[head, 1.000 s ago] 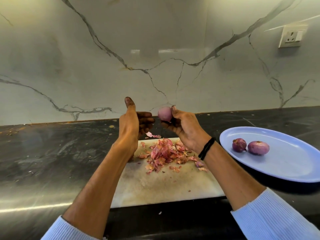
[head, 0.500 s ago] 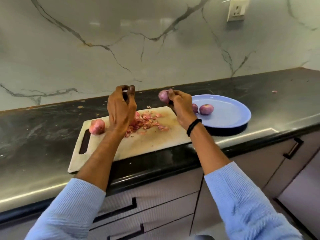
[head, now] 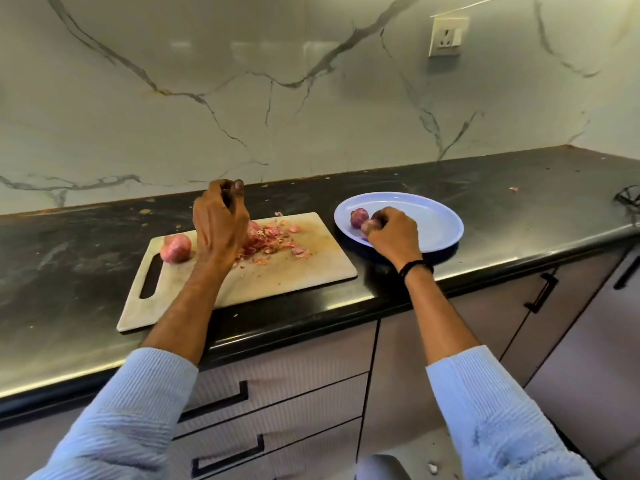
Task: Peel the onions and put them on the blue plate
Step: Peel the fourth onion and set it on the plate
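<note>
My right hand [head: 394,233] rests low over the left part of the blue plate [head: 433,220], fingers closed on a peeled onion [head: 367,226] that touches or nearly touches the plate. Another peeled onion [head: 358,216] lies on the plate just beyond it; my hand may hide more. My left hand [head: 220,223] hovers above the pale cutting board [head: 277,275], fingers curled around a small dark object [head: 227,199]. An unpeeled onion [head: 176,248] sits on the board's left end, beside a heap of pink onion skins [head: 273,239].
The board and plate lie on a dark stone counter [head: 502,188] against a marbled wall with a socket [head: 448,36]. Cabinet drawers [head: 277,403] are below the counter's front edge. A dark cable-like thing [head: 628,199] sits at the far right.
My right hand has carried the peeled onion from above the board over to the blue plate and lowered it. My left hand stays closed above the skins. The view has pulled back and tilted down.
</note>
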Demonstrator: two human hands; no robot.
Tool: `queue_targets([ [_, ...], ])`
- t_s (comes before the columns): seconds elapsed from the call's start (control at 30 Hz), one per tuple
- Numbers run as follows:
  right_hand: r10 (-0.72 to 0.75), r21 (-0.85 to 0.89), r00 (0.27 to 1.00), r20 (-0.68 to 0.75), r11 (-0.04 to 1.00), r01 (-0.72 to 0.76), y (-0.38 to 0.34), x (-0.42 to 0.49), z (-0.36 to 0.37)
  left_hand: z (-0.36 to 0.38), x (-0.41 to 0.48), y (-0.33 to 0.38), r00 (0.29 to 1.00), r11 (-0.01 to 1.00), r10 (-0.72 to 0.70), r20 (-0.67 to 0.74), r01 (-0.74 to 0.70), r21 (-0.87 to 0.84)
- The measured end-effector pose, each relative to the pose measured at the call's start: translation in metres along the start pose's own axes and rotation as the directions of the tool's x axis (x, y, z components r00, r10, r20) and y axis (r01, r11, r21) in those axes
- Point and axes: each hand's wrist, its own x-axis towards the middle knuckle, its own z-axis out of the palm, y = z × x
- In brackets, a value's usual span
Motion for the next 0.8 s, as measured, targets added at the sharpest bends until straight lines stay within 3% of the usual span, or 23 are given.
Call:
queue_targets([
  [0.13, 0.023, 0.051, 0.999, -0.024, 0.998, -0.022, 0.002, 0.004, -0.004, -0.003, 0.001, -0.001, 0.999, 1.0, -0.026, -0.026, 0.026, 0.001],
  [0.23, 0.149, 0.273, 0.976, -0.162, 0.957, -0.101, 0.001, 0.015, -0.016, -0.009, 0.007, -0.006, 0.991, 0.995, -0.101, -0.084, 0.1, -0.009],
  [0.33, 0.258, 0.488, 0.946, -0.198, 0.863, -0.134, -0.001, 0.025, -0.021, -0.021, 0.015, -0.015, 0.974, 0.988, -0.151, -0.169, 0.154, 0.003],
  [0.43, 0.254, 0.549, 0.956, -0.147, 0.825, -0.135, -0.013, 0.027, -0.015, -0.036, 0.019, -0.022, 0.939, 0.951, -0.233, -0.252, 0.275, 0.142],
  [0.5, 0.223, 0.557, 0.97, -0.098, 0.82, -0.133, -0.023, 0.025, -0.004, -0.046, 0.018, -0.026, 0.908, 0.867, -0.321, -0.269, 0.396, 0.303],
  [0.57, 0.21, 0.58, 0.975, -0.069, 0.804, -0.132, -0.035, 0.021, 0.008, -0.053, 0.014, -0.03, 0.878, 0.747, -0.421, -0.228, 0.478, 0.463],
  [0.67, 0.198, 0.604, 0.978, -0.061, 0.788, -0.122, -0.053, 0.018, 0.027, -0.058, 0.006, -0.034, 0.826, 0.607, -0.555, -0.099, 0.483, 0.631],
  [0.8, 0.027, 0.483, 1.0, -0.009, 0.875, -0.019, -0.081, 0.013, 0.052, -0.057, 0.001, -0.042, 0.791, 0.603, -0.612, 0.004, 0.463, 0.65],
])
